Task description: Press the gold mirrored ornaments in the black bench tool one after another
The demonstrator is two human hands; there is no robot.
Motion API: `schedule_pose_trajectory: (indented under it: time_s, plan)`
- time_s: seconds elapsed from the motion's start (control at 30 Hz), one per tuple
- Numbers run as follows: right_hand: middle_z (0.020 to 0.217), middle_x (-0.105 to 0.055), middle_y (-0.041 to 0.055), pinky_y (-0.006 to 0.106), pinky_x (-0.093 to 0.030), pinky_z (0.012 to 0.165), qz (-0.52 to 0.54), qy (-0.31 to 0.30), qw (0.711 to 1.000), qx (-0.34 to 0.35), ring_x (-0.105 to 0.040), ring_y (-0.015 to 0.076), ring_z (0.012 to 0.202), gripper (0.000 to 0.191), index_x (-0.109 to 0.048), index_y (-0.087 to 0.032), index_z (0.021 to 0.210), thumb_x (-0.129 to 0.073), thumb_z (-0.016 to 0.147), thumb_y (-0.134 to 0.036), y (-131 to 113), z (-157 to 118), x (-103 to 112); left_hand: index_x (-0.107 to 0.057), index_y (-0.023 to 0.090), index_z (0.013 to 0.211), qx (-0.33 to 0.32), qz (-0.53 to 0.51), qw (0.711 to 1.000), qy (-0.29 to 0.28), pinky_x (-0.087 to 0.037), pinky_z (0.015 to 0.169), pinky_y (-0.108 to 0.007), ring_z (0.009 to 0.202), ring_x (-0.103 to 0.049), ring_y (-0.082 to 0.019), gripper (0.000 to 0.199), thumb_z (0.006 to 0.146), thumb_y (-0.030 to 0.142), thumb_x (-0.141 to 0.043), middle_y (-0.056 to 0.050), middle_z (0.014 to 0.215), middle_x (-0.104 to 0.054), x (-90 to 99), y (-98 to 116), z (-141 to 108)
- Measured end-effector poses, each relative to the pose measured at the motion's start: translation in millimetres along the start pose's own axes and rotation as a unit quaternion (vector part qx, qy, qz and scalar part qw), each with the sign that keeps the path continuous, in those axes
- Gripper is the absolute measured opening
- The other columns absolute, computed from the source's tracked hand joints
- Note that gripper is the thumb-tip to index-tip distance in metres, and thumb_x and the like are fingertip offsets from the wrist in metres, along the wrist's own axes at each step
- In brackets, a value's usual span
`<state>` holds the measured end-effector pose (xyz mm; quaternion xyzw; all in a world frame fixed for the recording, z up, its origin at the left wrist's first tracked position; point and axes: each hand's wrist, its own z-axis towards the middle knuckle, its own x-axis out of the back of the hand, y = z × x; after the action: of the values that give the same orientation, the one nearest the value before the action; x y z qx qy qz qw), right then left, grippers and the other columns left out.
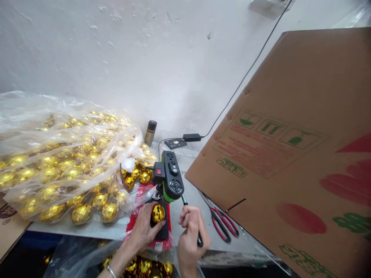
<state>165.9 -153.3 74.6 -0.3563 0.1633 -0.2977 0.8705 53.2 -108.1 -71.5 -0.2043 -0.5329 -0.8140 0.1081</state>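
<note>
Pinching a gold mirror ball (pixel 158 213) in my left hand (pixel 143 224), I hold it over the black base of a lever machine (pixel 174 175) near the worktable's (pixel 189 193) front edge; my right hand (pixel 193 231) is wrapped round its lever grip (pixel 199 241). A scuffed white wall (pixel 174 77) backs the rear edge. Gold balls fill a clear plastic bag (pixel 17 112) towards the left end and another bag (pixel 69 255) below the front edge; a printed carton (pixel 304 92) rises rightward.

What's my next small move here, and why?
Probably slide the gold ball toward the black machine head with your left hand: that hand holds it, it appears nearer you than that head, and your right hand holds the handle.
</note>
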Motion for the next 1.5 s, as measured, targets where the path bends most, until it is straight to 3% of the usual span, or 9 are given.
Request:
schedule_pose_trajectory:
  time_s: [0.23, 0.4, 0.53, 0.7, 0.87, 1.0, 1.2, 1.37, 1.5]
  plan:
    - [0.071, -0.054, -0.0035, 0.022, -0.041, 0.052, -0.018, -0.036, 0.999, 0.014, -0.048, 0.0095, 0.056, 0.033, -0.059, -0.022, 0.08, -0.046, 0.111, -0.022, -8, 6, 4, -0.054, 0.021, 0.153, -0.12, 0.116, 0.985, 0.04, -0.063, 0.104, -0.053, 0.133, -0.069, -0.039, 0.069, 0.094, 0.051, -0.072, -0.02, 0.146, -0.07, 33.4, -5, -41]
    - [0.073, -0.054, -0.0027, 0.022, -0.042, 0.053, -0.007, -0.03, 0.999, 0.019, -0.05, 0.0098, 0.058, 0.033, -0.057, -0.022, 0.079, -0.046, 0.11, -0.019, -1, -7, 2, -0.064, 0.007, 0.142, 0.016, 0.348, 0.937, 0.014, -0.052, 0.116, -0.056, 0.135, -0.067, -0.037, 0.045, 0.107, 0.023, -0.039, -0.026, 0.14, -0.072, 92.9, 24, 57]
    - [0.071, -0.052, -0.0033, 0.022, -0.042, 0.053, -0.013, -0.035, 0.999, 0.025, -0.049, 0.0101, 0.058, 0.032, -0.055, -0.022, 0.08, -0.046, 0.11, -0.019, -2, -6, 3, -0.077, 0.002, 0.11, 0.108, 0.417, 0.897, -0.102, -0.061, 0.092, -0.054, 0.104, -0.079, -0.044, 0.027, 0.095, 0.018, -0.06, -0.031, 0.107, -0.08, 115.1, 24, 127]
    - [0.072, -0.053, -0.0015, 0.022, -0.045, 0.058, -0.014, -0.032, 0.999, 0.037, -0.054, 0.012, 0.066, 0.036, -0.05, -0.023, 0.075, -0.044, 0.11, -0.017, 4, -10, 5, -0.073, 0.011, 0.114, 0.077, 0.386, 0.907, -0.15, -0.059, 0.098, -0.051, 0.106, -0.079, -0.042, 0.044, 0.071, 0.015, -0.081, -0.024, 0.109, -0.082, 113.1, 4, 126]
    - [0.073, -0.054, -0.001, 0.024, -0.043, 0.055, -0.006, -0.027, 0.999, 0.017, -0.052, 0.0115, 0.061, 0.036, -0.052, -0.022, 0.075, -0.046, 0.111, -0.021, -3, -5, 4, -0.048, 0.016, 0.145, 0.041, 0.273, 0.956, -0.102, -0.059, 0.098, -0.047, 0.109, -0.078, -0.034, 0.06, 0.092, 0.038, -0.064, -0.018, 0.126, -0.078, 122.1, 8, 103]
    - [0.07, -0.053, -0.0023, 0.025, -0.04, 0.052, -0.006, -0.021, 0.999, -0.027, -0.049, 0.0107, 0.056, 0.037, -0.056, -0.021, 0.075, -0.048, 0.111, -0.026, -21, 10, -1, -0.049, 0.021, 0.143, 0.053, 0.084, 0.995, -0.032, -0.062, 0.09, -0.043, 0.101, -0.077, -0.028, 0.059, 0.095, 0.054, -0.057, -0.011, 0.123, -0.077, 120.0, 24, 72]
    - [0.065, -0.05, -0.0029, 0.026, -0.04, 0.055, -0.002, -0.014, 0.999, -0.03, -0.05, 0.012, 0.06, 0.042, -0.053, -0.022, 0.07, -0.05, 0.111, -0.027, -30, 22, -6, -0.052, 0.018, 0.14, 0.222, -0.226, 0.946, -0.067, -0.056, 0.059, -0.031, 0.066, -0.071, -0.02, 0.079, 0.085, 0.073, -0.062, -0.004, 0.093, -0.076, 77.4, 24, 24]
    - [0.067, -0.05, -0.0025, 0.026, -0.04, 0.058, -0.006, -0.028, 0.999, -0.021, -0.052, 0.0126, 0.062, 0.041, -0.053, -0.022, 0.071, -0.048, 0.112, -0.024, -27, 19, -4, -0.053, 0.013, 0.14, 0.265, -0.225, 0.936, -0.061, -0.046, 0.051, -0.028, 0.05, -0.06, -0.019, 0.091, 0.08, 0.081, -0.062, 0.007, 0.057, -0.062, 50.3, 7, 13]
    - [0.068, -0.051, -0.0024, 0.026, -0.041, 0.057, -0.01, -0.028, 1.0, -0.009, -0.053, 0.0122, 0.062, 0.039, -0.054, -0.022, 0.074, -0.047, 0.112, -0.024, -27, 17, -3, -0.063, 0.019, 0.133, 0.187, -0.145, 0.971, -0.035, -0.059, 0.064, -0.036, 0.068, -0.073, -0.024, 0.067, 0.086, 0.067, -0.065, -0.004, 0.082, -0.078, 46.6, 4, 15]
